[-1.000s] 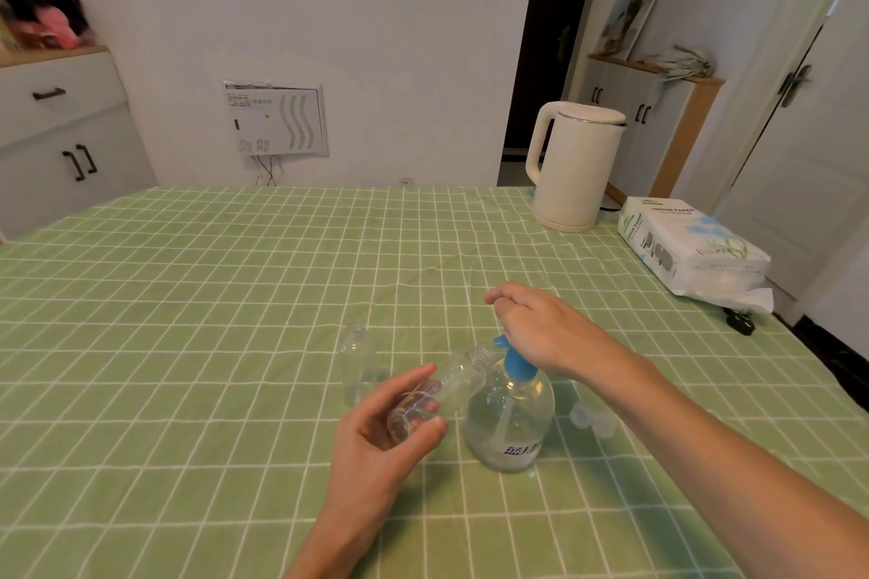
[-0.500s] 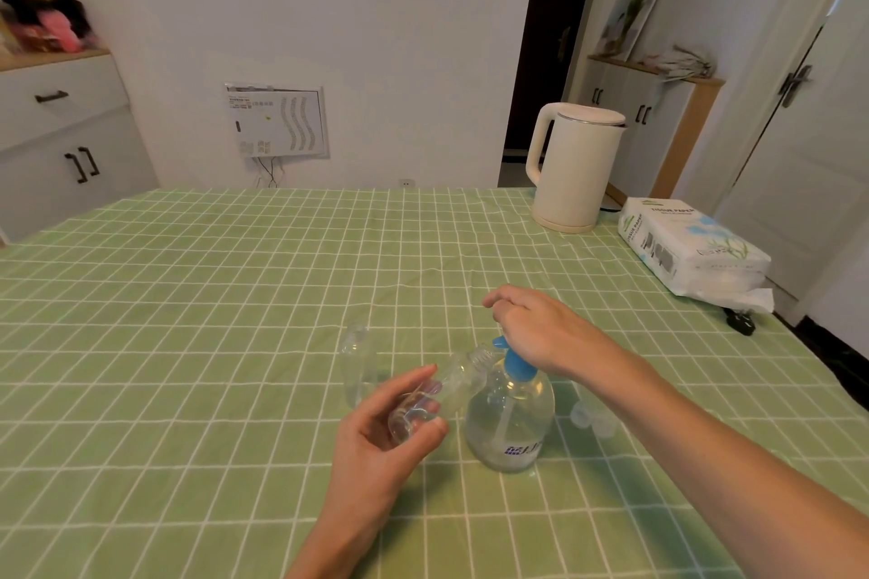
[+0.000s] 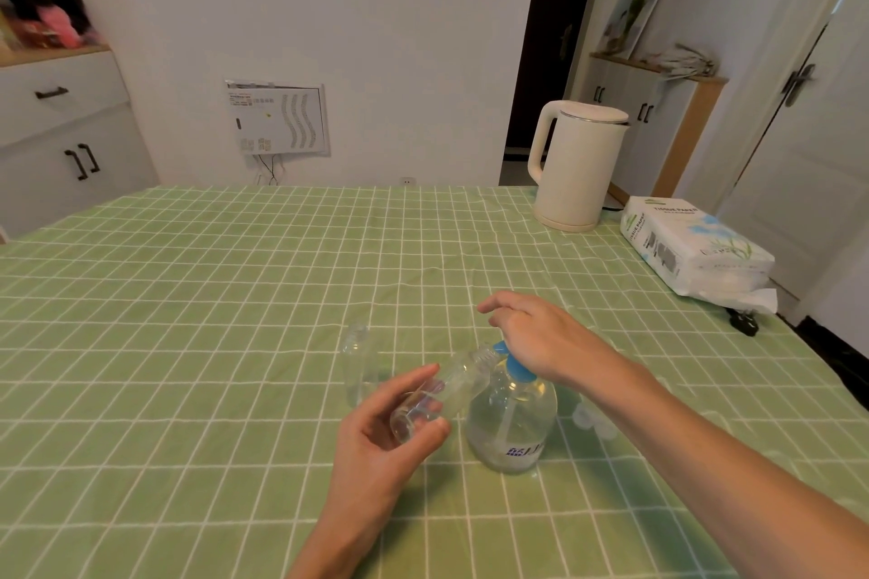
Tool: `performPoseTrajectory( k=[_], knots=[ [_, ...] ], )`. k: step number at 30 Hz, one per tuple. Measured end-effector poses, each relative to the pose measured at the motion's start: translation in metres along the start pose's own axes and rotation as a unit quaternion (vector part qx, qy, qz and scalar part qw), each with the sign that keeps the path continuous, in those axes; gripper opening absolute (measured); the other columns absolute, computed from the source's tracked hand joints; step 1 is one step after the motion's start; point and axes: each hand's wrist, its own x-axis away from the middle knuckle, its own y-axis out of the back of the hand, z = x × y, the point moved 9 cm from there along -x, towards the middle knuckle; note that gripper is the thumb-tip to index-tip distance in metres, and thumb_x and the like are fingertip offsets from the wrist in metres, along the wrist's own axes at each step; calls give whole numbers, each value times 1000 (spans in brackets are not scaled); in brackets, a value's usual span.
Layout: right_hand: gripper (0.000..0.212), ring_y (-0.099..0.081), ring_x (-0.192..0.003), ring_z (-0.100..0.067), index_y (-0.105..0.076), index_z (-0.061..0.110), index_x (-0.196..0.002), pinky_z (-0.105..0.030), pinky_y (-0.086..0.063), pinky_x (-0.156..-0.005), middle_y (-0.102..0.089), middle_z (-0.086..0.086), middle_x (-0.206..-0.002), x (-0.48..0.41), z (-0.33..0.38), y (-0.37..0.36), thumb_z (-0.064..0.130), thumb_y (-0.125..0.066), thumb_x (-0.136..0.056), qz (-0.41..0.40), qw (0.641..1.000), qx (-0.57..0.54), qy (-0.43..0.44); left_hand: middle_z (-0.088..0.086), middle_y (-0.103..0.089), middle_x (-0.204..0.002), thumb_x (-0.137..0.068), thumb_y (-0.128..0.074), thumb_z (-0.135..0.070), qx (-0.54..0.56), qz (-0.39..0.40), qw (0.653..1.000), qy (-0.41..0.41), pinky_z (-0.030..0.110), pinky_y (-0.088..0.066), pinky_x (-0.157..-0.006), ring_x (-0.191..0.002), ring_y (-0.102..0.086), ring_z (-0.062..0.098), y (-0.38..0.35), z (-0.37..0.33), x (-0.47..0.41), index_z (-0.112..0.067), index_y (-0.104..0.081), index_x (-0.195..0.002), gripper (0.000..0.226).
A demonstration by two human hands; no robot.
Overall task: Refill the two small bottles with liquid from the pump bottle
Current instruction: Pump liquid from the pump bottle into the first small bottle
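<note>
Small bottle (image 3: pixel 454 383) was tilted at the pump bottle (image 3: pixel 512 425).
It was grasped by the left fingers (image 3: pixel 416 378); the pump head (image 3: pixel 519 372) was covered by the right hand (image 3: pixel 541 334), fingers released.

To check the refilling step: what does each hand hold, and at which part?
The left hand grips a small bottle near its base. The right hand rests on the blue pump head, gripping nothing.

My left grip (image 3: pixel 390 433) is low in front of me, thumb and fingers curled around a small bottle (image 3: pixel 463 378). My right forearm reaches in from the right side. My right grip (image 3: pixel 541 339) is palm down, fingers loosely stretched forward.
</note>
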Motion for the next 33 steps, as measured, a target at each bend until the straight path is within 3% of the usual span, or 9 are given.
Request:
performPoseTrajectory(
  k=[7, 17, 21, 27, 33],
  knots=[
    [43, -45, -111, -8, -52, 34, -140, -31, -32, -90, -53, 9, -141, -1, 3, 12, 31, -29, -103, -15, 1000, 16, 6, 3, -75, -122, -71, -86, -25, -4, -5, 1000, -2, 26, -56, -95, -115, -71, 23, 0, -5, 2, -31, -75, -121, 52],
    [43, -46, -134, -13, -55, 36, -136, -32, -32, -104, -53, 8, -148, -3, -3, 0, 27, -32, -101, -5, 1000, -13, -5, 2, -76, -122, -70, -86, -24, 1, -8, 1000, 1, 26, -56, -95, -115, -71, 23, 0, -4, 1, -30, -76, -120, 52],
    [44, -46, -135, -13, -55, 35, -137, -35, -32, -109, -52, 8, -148, -2, -3, 2, 27, -32, -101, -8, 1000, -16, -6, 2, -76, -121, -69, -85, -25, -3, -10, 1000, -1, 25, -56, -95, -116, -71, 22, -1, -8, 1, -31, -76, -119, 51],
    [41, -47, -113, -8, -56, 32, -135, -32, -34, -93, -53, 7, -142, -5, 1, 9, 27, -32, -102, -12, 1000, -5, 6, 3, -76, -121, -69, -86, -25, -2, -8, 1000, 1, 22, -56, -92, -114, -71, 22, 0, -9, 2, -30, -76, -120, 51],
    [43, -47, -132, -12, -58, 35, -133, -34, -34, -108, -54, 7, -145, -5, -3, 4, 25, -33, -99, -10, 1000, -28, 1, 4, -76, -120, -70, -85, -23, -1, -7, 1000, -2, 24, -56, -93, -114, -71, 23, -1, -9, 1, -29, -76, -120, 51]
  ],
)
